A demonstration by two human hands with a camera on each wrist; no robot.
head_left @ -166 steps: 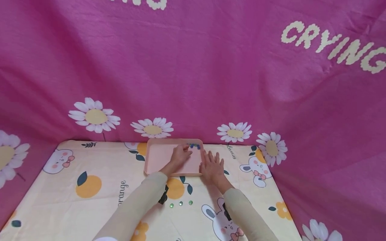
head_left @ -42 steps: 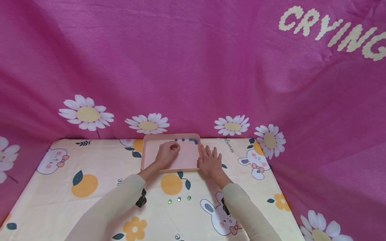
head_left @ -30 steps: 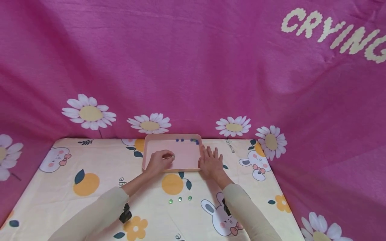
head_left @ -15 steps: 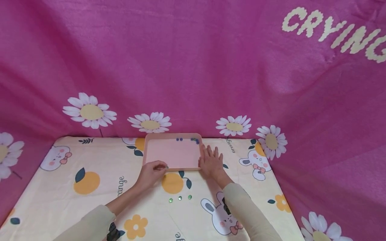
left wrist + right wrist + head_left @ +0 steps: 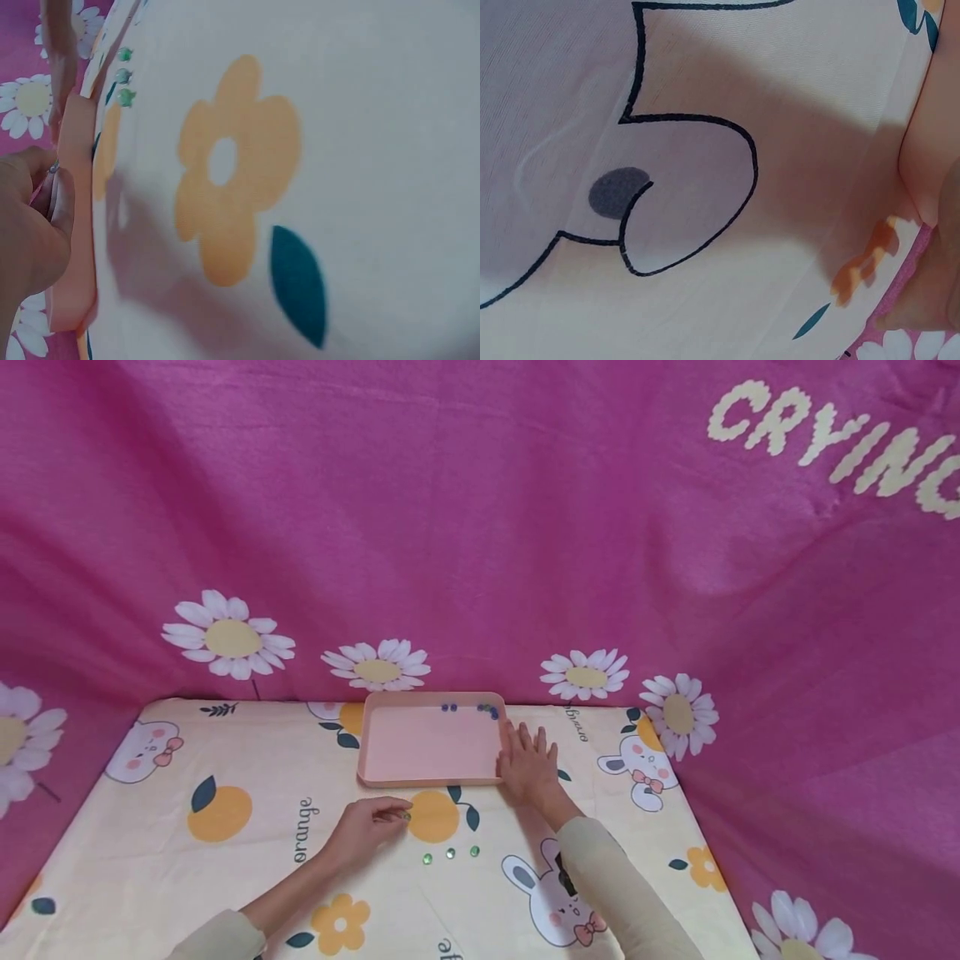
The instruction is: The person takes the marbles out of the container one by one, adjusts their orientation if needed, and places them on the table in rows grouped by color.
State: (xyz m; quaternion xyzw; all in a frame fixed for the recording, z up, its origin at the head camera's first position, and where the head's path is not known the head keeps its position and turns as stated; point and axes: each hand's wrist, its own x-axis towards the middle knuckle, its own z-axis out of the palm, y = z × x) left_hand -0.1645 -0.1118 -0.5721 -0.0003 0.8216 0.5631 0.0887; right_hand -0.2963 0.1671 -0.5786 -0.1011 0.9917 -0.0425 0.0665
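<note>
My left hand (image 5: 363, 831) hovers over the cloth just in front of the pink tray, thumb and fingertips pinching a small shiny green glass bead (image 5: 407, 816). The left wrist view also shows the bead (image 5: 54, 168) between thumb and finger, mostly covered. Spread fingers of my right hand (image 5: 528, 768) rest at the right side of the tray (image 5: 435, 782). Inside, along the back wall, lie two blue beads (image 5: 449, 707) side by side; a blue and green cluster (image 5: 491, 711) fills the back right corner. Three green beads (image 5: 451, 853) form a spaced row on the cloth.
A cream cloth (image 5: 262, 893) printed with oranges, flowers and rabbits covers the table. Magenta fabric (image 5: 480, 527) with daisies hangs behind it and at both sides. The tray stands near the back edge with low walls all round.
Two blue beads have come apart from the corner cluster. My left hand has since moved out of the tray over its front rim, carrying the green bead. The right hand stays at the tray.
</note>
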